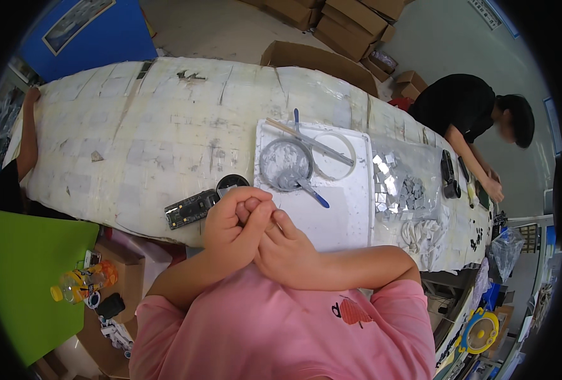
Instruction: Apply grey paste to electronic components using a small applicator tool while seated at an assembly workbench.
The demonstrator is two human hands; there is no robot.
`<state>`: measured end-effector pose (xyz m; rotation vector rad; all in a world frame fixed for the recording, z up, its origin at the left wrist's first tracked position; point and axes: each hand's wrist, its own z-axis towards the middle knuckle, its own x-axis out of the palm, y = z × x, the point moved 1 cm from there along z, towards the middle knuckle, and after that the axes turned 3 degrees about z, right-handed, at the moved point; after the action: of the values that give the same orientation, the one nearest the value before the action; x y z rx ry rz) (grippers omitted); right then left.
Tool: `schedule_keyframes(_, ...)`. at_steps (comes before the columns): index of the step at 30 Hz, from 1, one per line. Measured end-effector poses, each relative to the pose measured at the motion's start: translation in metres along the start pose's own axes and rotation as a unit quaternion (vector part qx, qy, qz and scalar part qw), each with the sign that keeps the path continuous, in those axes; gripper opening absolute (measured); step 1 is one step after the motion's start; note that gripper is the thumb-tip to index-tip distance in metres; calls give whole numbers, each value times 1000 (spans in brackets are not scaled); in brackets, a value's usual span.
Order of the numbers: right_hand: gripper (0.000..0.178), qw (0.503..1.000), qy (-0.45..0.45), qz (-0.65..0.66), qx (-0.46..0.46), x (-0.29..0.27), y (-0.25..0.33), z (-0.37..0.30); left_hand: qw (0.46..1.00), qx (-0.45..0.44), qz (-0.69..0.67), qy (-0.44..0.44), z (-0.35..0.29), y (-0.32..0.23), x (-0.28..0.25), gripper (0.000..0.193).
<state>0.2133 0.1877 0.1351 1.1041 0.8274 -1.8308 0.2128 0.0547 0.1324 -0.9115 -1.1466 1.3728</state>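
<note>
Both hands are drawn together above the near table edge, just in front of my chest. My left hand [226, 223] is closed, its fingers curled in and its thumb pressed toward the fingertips. Against it rests my right hand [288, 254], also closed, with its fingertips touching the left. Whatever lies between the fingers is hidden. Just beyond the left hand are a black circuit board [191, 209] and a black round piece [232, 182]. A white tray [331, 221] bears a round tub of grey paste [286, 166] with a blue-handled spatula [312, 194] in it.
A translucent ring [349, 171] and a wooden stick [282, 126] lie on the tray. To its right are small silvery squares [388, 183] on clear plastic and a crumpled white cloth [420, 235]. A co-worker [461, 107] leans in at far right; another person's arm [29, 133] shows at left.
</note>
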Motion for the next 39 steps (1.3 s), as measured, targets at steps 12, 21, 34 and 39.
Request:
schedule_keyframes(12, 37, 1000, 12, -18, 7, -3, 4, 4, 992, -79, -86, -45, 4, -2, 4, 48)
schedule_keyframes(21, 35, 999, 40, 15, -2, 2, 4, -4, 995, -63, -82, -5, 3, 9, 6, 16)
schedule_keyframes(34, 34, 996, -14, 76, 32, 5, 5, -9, 982, 82, -91, 141, 3, 9, -1, 29)
schedule_keyframes(39, 29, 984, 31, 168, -50, -5, -26, -17, 984, -43, 20, 170, -10, 20, -30, 19)
